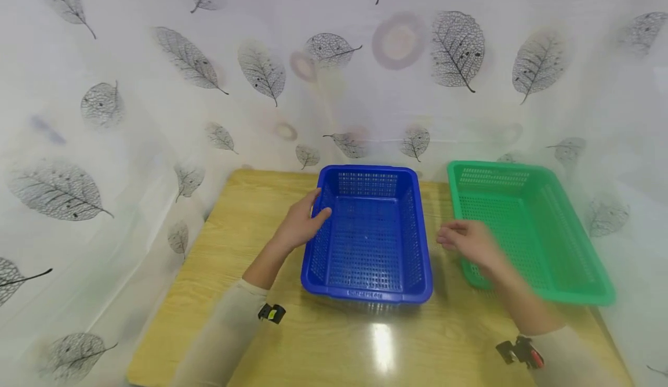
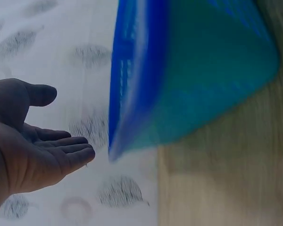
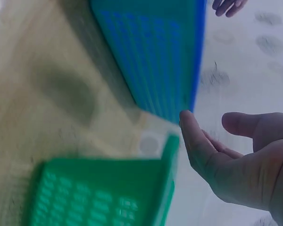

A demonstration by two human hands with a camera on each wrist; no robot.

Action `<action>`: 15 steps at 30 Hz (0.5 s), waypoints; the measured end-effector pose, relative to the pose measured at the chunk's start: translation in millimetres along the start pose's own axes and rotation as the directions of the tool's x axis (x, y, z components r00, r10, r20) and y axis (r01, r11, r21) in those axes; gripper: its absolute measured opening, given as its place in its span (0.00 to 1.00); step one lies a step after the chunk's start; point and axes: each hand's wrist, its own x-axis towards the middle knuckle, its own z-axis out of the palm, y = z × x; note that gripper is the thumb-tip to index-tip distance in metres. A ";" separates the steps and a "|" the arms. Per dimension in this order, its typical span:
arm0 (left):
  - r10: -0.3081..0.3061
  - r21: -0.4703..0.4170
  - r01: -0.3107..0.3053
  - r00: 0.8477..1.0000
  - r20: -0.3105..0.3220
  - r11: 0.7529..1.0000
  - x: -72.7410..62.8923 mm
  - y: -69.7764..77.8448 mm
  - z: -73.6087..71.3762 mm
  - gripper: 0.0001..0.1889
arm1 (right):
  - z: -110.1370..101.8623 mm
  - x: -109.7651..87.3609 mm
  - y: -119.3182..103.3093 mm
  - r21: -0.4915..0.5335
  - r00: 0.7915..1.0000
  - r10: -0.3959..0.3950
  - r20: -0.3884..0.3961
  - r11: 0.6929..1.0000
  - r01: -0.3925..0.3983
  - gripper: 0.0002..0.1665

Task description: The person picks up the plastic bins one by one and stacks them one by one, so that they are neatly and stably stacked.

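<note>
An empty blue plastic basket (image 1: pixel 365 245) with perforated walls stands on the wooden table, in the middle of the head view. My left hand (image 1: pixel 297 225) is at its left rim, thumb and fingers spread apart. From the left wrist view, that hand (image 2: pixel 45 150) has straight fingers and a gap shows between it and the basket's wall (image 2: pixel 203 94). My right hand (image 1: pixel 472 243) hovers between the blue basket and a green plastic basket (image 1: pixel 503 224), holding nothing. In the right wrist view its fingers (image 3: pixel 198 141) are extended and loosely bent.
Under the baskets is a wood-grain table (image 1: pixel 250 219). A white sheet with leaf prints (image 1: pixel 334 102) hangs behind it and down both sides. The green basket sits at the table's right edge, close to the sheet.
</note>
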 end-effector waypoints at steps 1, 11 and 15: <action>0.011 -0.010 -0.011 1.000 0.006 1.000 1.8 8.3 5.2 0.36 | -6.7 -0.9 -0.4 -0.005 1.000 -0.001 -0.007 1.000 0.001 0.31; 0.025 -0.212 0.008 0.988 0.155 0.977 15.5 71.6 86.5 0.36 | -83.2 -6.1 14.0 -0.163 0.986 0.021 -0.166 0.985 -0.048 0.43; 0.032 -0.230 0.024 0.972 0.233 0.973 17.5 90.8 111.7 0.35 | -112.5 -7.7 28.5 -0.174 0.969 0.050 -0.242 0.980 -0.094 0.48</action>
